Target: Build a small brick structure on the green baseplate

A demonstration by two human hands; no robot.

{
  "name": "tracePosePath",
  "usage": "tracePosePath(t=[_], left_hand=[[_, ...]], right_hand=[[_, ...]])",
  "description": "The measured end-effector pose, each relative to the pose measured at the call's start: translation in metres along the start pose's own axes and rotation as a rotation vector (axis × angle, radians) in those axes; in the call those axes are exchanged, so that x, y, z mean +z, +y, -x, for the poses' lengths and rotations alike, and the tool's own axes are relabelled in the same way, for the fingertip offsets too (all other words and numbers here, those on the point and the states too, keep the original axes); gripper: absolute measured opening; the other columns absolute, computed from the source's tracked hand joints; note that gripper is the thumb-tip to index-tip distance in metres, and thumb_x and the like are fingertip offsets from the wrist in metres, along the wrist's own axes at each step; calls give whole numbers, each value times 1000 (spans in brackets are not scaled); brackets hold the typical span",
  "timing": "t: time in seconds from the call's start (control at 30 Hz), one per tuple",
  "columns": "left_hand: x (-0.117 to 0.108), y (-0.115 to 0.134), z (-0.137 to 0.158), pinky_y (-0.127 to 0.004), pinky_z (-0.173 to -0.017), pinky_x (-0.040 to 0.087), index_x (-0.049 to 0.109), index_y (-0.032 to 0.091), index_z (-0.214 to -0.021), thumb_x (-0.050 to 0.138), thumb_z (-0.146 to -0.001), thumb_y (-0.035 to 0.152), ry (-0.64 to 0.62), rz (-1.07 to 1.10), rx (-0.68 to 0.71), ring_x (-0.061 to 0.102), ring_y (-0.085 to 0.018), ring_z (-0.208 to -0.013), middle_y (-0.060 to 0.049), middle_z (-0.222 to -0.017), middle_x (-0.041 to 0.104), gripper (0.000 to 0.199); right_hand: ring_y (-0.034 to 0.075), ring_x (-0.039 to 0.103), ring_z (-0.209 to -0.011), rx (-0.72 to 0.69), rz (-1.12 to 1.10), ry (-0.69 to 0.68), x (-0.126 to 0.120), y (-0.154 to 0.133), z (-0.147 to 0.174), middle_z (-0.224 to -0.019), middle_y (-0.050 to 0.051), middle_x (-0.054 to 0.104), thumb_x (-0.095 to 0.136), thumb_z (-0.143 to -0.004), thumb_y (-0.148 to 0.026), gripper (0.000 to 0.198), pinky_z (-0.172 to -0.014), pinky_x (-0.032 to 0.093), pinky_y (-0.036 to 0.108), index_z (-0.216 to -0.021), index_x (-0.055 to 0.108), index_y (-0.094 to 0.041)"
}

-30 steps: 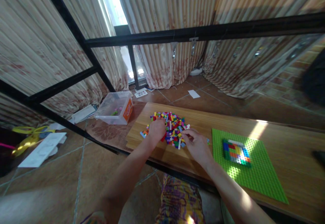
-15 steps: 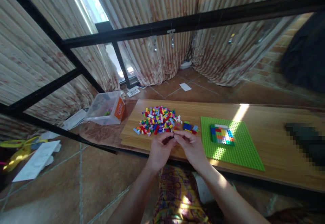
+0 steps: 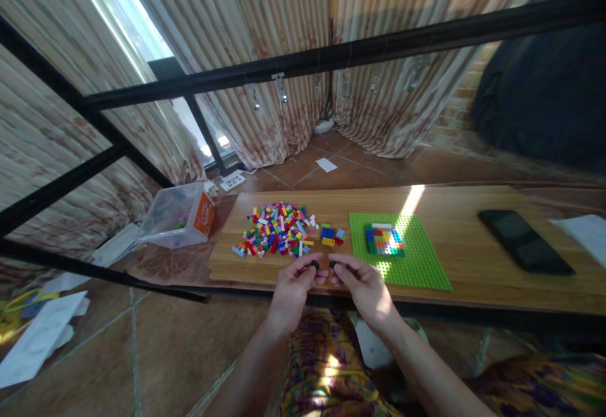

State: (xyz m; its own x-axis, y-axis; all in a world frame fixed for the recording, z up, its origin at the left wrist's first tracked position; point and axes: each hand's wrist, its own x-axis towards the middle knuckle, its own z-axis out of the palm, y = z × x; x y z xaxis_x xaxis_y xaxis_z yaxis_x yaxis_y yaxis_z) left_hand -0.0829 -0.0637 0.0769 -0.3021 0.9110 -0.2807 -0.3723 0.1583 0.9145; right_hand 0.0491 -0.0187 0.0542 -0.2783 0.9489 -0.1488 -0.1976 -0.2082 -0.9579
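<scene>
My left hand pinches a small black brick between thumb and fingers. Another small black brick is pinched in my right hand, a short gap away from the first. Both hands hover over the front edge of the wooden board. Just beyond them lies a heap of loose coloured bricks, with a small group of blue and yellow bricks to its right. A green baseplate sits right of my right hand and bears a low multicoloured brick build.
A clear plastic box with an orange label stands left of the wooden board. A black phone lies on the board's right part, near a white sheet. A dark metal bar crosses beyond the board.
My hands have come apart, and a black brick now shows in each. The view has turned to the right, bringing the phone fully into sight.
</scene>
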Motion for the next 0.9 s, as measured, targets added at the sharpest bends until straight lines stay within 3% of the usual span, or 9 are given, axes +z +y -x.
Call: tracePosePath(t=[0.1,0.2,0.47,0.9], left_hand=[[7,2,6,-27,-72,54,72,16,-99,72,-70,28,-5,-95,24,66,-15,-72,-5,-78,71,32],[14,2,11,-26,-70,55,70,18,-101,72,-69,24,8,-131,98,66,-15,-75,-4,-87,70,33],[22,-2,21,-27,-81,53,64,20,-109,65,-75,19,37,-198,280,66,-17,-88,-5,-95,68,33],[29,12,35,-26,-71,56,63,18,-92,66,-73,17,88,-234,254,68,-18,-77,-4,-83,70,19]], right_hand=[[14,62,-63,-8,-39,60,-1,-4,3,-76,5,71,76,-66,-44,35,-63,53,30,-90,73,-19],[16,63,-68,-47,-45,106,1,-10,7,-78,5,72,77,-65,-41,31,-69,54,32,-87,74,-19],[17,65,-77,-57,-108,122,12,-23,20,-83,4,73,77,-65,-35,20,-76,53,33,-81,75,-22],[17,65,-69,-179,-5,157,16,-28,31,-75,4,71,78,-65,-34,16,-66,56,32,-74,74,-21]])
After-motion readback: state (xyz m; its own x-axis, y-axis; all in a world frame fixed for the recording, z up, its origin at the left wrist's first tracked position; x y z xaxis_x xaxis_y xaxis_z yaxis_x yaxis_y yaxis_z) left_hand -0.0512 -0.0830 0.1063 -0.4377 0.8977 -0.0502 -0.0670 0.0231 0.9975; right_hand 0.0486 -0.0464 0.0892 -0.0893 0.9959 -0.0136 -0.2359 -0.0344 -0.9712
